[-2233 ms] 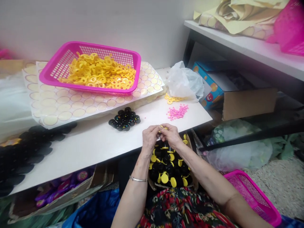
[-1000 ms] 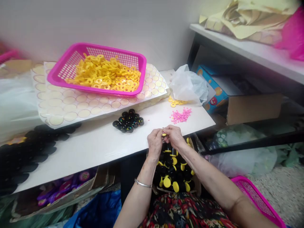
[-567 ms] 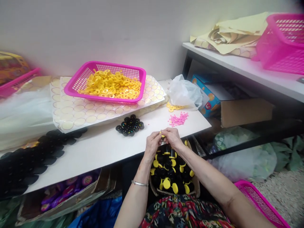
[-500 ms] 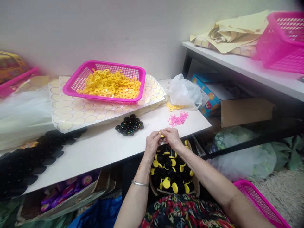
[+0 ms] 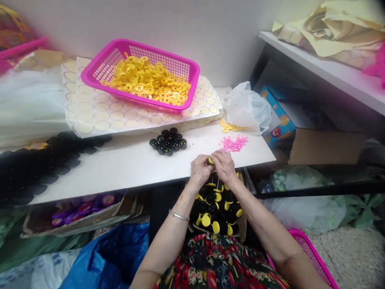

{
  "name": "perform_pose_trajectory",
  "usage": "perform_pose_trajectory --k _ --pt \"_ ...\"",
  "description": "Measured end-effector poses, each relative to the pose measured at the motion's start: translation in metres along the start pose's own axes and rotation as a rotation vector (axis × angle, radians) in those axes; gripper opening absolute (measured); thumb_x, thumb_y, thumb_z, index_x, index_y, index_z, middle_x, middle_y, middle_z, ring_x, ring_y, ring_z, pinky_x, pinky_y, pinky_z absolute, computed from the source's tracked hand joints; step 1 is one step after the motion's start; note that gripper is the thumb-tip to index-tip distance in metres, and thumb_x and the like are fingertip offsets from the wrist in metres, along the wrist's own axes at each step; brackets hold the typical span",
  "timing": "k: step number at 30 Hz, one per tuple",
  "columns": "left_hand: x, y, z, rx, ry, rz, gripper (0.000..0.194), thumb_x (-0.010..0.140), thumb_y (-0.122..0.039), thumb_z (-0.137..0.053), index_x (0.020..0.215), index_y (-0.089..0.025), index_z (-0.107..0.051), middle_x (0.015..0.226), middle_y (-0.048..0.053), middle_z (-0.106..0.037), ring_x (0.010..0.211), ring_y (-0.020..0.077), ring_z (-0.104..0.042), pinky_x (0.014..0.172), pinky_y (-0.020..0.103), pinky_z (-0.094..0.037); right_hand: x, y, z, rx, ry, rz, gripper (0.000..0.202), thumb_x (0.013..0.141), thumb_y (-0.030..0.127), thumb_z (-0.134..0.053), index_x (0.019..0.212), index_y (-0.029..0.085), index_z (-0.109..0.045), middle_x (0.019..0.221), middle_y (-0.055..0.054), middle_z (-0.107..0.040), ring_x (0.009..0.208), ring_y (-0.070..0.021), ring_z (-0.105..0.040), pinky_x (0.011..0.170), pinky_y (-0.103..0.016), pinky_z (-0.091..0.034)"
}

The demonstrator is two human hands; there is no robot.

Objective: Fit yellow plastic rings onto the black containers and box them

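At the table's front edge, my left hand [image 5: 201, 170] and my right hand [image 5: 223, 165] meet with fingers closed around a small container with a yellow cap [image 5: 210, 160]. Most of the container is hidden by my fingers. Below them, a box on my lap holds several black containers with yellow caps [image 5: 206, 220], lying in all directions. Small pink rings [image 5: 234, 143] lie in a pile just beyond my right hand. A cluster of short black round pieces [image 5: 168, 141] with coloured specks stands to the left of my hands.
A pink basket [image 5: 192, 94] of yellow ring-shaped pieces [image 5: 147, 78] rests on printed sheets [image 5: 99, 120]. Black pieces [image 5: 33, 172] crowd the table's left. A clear plastic bag [image 5: 248, 106] lies at the right, beside an open blue carton [image 5: 278, 120] on a lower level.
My view has tilted down and shifted, so the table sits higher in the picture. Both hands stay together on the yellow-capped container, their fingers slightly shifted.
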State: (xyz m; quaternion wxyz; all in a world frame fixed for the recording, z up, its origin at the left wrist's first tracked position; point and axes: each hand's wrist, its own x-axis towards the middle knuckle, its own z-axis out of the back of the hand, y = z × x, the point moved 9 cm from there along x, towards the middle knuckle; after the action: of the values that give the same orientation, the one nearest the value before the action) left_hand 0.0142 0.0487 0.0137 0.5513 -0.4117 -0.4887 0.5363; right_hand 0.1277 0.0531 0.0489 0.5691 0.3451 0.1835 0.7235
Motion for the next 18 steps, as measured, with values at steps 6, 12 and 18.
perform_pose_trajectory --k 6,12,18 --pt "-0.001 -0.002 0.005 -0.042 -0.024 -0.003 0.016 0.059 -0.014 -0.059 0.072 -0.017 -0.068 0.069 0.0 -0.056 0.061 0.0102 -0.046 0.057 0.022 -0.037 -0.002 0.014 -0.001 -0.165 0.113 0.206 0.034 0.088 0.039 -0.043 0.106 0.02 -0.064 0.11 -0.011 -0.059 0.101 -0.0249 -0.045 0.089 -0.04 -0.042" --pt "0.006 0.026 0.009 -0.469 -0.002 0.338 0.019 0.06 -0.023 -0.061 0.074 -0.01 -0.066 0.061 0.002 -0.059 0.042 0.007 -0.043 0.039 0.02 -0.027 0.003 0.018 -0.005 -0.252 0.153 0.277 0.037 0.088 0.041 -0.041 0.109 0.019 -0.062 0.118 -0.013 -0.055 0.115 -0.0287 -0.039 0.095 -0.047 -0.038" --pt "0.011 0.022 0.001 -0.384 0.042 0.332 0.035 0.067 -0.046 -0.064 0.066 -0.011 -0.066 0.044 -0.002 -0.05 0.037 0.0052 -0.037 0.038 0.02 -0.025 -0.007 0.008 0.024 -0.018 -0.154 0.057 0.048 0.088 0.05 -0.037 0.104 0.012 -0.06 0.114 -0.016 -0.056 0.109 -0.0263 -0.047 0.093 -0.043 -0.041"
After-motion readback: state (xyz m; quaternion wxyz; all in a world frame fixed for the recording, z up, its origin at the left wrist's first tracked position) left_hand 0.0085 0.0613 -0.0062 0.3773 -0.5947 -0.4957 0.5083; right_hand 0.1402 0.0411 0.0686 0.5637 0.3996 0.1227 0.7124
